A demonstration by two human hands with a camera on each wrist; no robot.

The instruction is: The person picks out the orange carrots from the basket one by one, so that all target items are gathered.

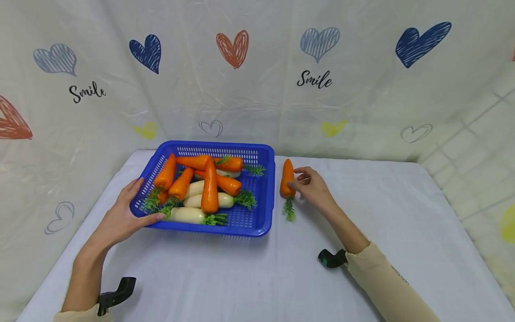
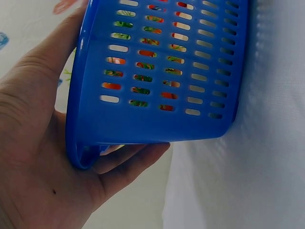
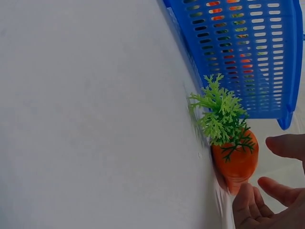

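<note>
A blue plastic basket [image 1: 261,223] holds several orange carrots [image 1: 210,188] and white radishes [image 1: 187,215] with green tops. My left hand [image 1: 120,219] grips its left front corner, thumb over the rim and the other fingers along the outer side; the left wrist view shows the slotted basket wall [image 2: 157,119] against the palm. To the right of the basket, one carrot [image 1: 287,179] lies on the cloth, leafy end toward me. Around it, my right hand [image 1: 314,188] has thumb and fingers spread; in the right wrist view a gap shows between the thumb [image 3: 286,145] and the carrot [image 3: 238,162].
A white cloth [image 1: 241,277] covers the table. Behind it hangs a pale sheet [image 1: 273,107] printed with hearts and "Smile". A dark wrist device [image 1: 118,293] sticks out at the left cuff, another dark device [image 1: 333,258] at the right cuff.
</note>
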